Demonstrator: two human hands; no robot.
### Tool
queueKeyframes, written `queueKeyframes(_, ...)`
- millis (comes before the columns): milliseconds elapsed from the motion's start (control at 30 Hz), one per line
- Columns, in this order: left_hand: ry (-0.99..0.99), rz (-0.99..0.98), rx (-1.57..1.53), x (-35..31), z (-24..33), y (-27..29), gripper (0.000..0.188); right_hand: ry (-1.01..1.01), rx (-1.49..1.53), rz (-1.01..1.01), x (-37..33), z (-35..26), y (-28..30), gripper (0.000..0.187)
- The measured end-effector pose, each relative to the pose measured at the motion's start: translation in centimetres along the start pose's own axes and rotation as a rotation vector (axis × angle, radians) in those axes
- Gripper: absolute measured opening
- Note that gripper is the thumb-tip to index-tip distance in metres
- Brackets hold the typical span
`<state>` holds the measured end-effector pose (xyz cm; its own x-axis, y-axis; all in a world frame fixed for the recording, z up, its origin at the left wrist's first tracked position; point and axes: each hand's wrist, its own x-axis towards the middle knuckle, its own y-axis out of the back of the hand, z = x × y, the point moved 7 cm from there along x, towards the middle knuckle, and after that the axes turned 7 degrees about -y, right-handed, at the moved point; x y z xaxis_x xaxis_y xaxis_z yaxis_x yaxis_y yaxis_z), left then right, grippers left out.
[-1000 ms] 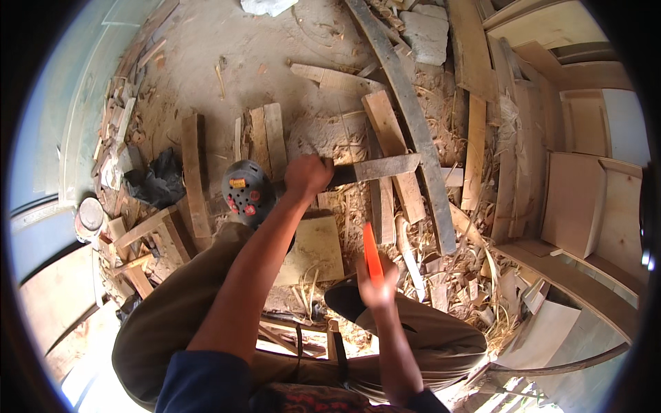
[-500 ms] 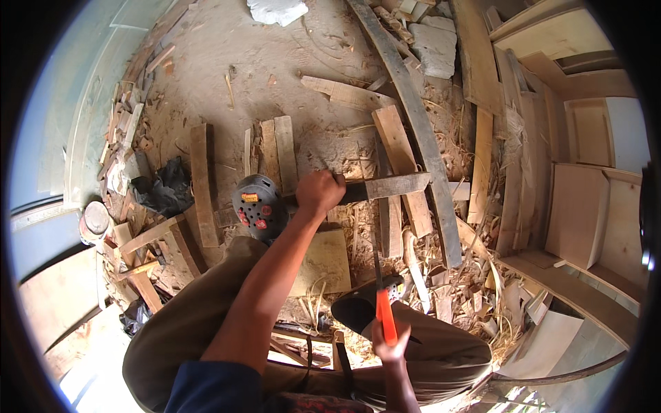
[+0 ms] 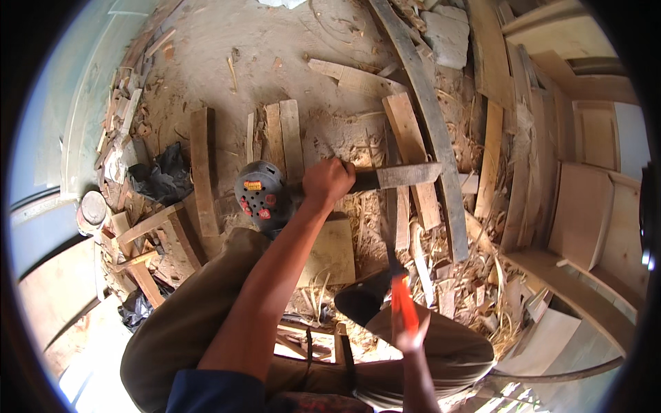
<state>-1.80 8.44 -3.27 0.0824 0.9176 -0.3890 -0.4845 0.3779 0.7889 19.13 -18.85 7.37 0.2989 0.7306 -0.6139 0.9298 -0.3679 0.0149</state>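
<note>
My left hand [image 3: 330, 180] is closed over a wooden board [image 3: 410, 175] that lies crosswise in front of me. A dark clog [image 3: 260, 194] on my left foot presses on the board's left part. In my right hand [image 3: 411, 335], by my right knee, is the orange handle of a handsaw [image 3: 404, 303]. Its narrow dark blade reaches away from me toward the board, right of my left hand. The blade is blurred, so I cannot tell exactly where it meets the wood. Under the board's right part lies another pale board [image 3: 411, 144].
Several wood offcuts [image 3: 289, 134] lie on the dirt floor ahead. A long dark plank [image 3: 430, 117] runs along the right, beside a heap of shavings [image 3: 475, 303]. Wooden cabinet frames [image 3: 585, 213] stand at far right. A black plastic bag [image 3: 162, 177] lies at left.
My right hand has pushed the saw forward and slightly right. My left hand keeps its grip on the board. The whole view has shifted a little.
</note>
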Motion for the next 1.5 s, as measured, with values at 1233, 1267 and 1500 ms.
queueKeyframes(1233, 0.003, 0.093, 0.081, 1.4, -1.7, -0.9, 0.070, 0.440, -0.351, 0.187, -4.3, -9.5, 2.1, 0.023)
queueKeyframes(1267, -0.006, 0.057, 0.053, 1.5, -1.5, -1.0, 0.076, 0.436, -0.367, 0.201, -4.8, -8.4, 4.1, 0.024)
queueKeyframes(1500, -0.202, -0.454, 0.011, 1.7, -2.0, -2.1, 0.097, 0.242, -0.006, 0.230, -5.7, -8.3, 3.3, 0.019)
